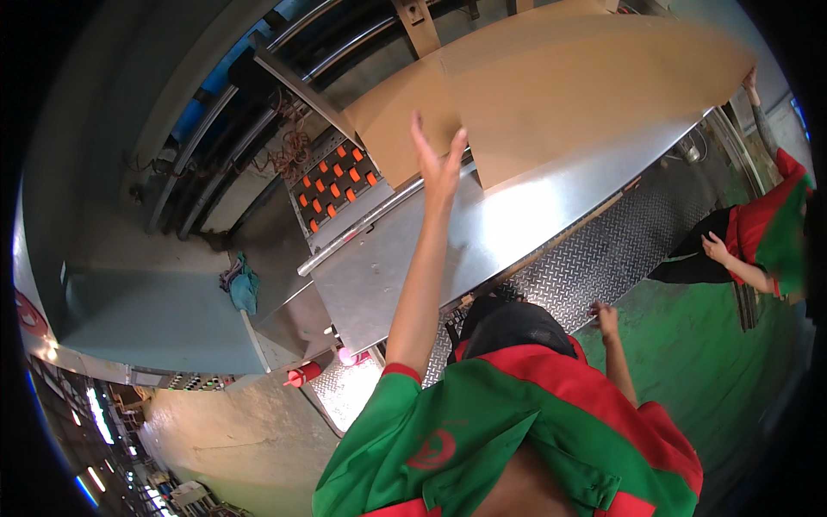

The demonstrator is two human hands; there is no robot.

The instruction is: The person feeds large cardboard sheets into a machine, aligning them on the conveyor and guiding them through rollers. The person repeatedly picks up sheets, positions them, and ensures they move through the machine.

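My left hand (pixel 441 172) reaches forward over the metal table (pixel 388 267), its thumb and fingers spread. It is at the near left edge of a large brown cardboard sheet (pixel 586 86), and I cannot tell whether it touches the board. A second cardboard piece (pixel 401 112) lies to its left, partly overlapped. My right hand (pixel 606 319) hangs low beside my body, away from the table. Its fingers are loosely bent with no object visible in them.
At the right, a co-worker (pixel 767 224) has one hand on the sheet's far end. Orange rollers (pixel 332 185) sit left of the table. A teal cloth (pixel 244 289) hangs on a grey machine surface (pixel 155 319). Below are a red bottle-like object (pixel 303 374) and a tread-plate step (pixel 594 250).
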